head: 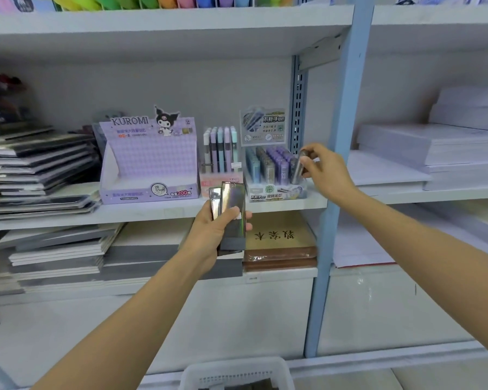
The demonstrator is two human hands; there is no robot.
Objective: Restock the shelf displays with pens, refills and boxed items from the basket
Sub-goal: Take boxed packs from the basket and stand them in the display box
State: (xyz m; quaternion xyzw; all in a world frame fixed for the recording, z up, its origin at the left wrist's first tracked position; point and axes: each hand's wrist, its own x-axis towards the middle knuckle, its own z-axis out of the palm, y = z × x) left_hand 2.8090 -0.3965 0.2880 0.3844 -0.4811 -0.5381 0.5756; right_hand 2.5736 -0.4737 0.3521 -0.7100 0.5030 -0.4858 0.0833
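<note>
My left hand (213, 235) grips a small stack of shiny, holographic flat boxes (231, 204) in front of the middle shelf edge. My right hand (326, 170) pinches one slim grey refill case (297, 168) upright at the right end of the lead-refill display box (276, 175), which holds rows of blue, grey and purple cases. To its left stands a pink display of pastel pens (221, 153). Further left sits an empty purple Kuromi display box (150, 164). The white basket (237, 372) is at the bottom edge, below my arms.
Stacks of dark notebooks (34, 164) fill the shelf's left side and the shelf below. Brown notebooks (279, 240) lie under the refill display. A blue upright post (338, 164) stands just right of my right hand. White paper stacks (434, 147) sit beyond it.
</note>
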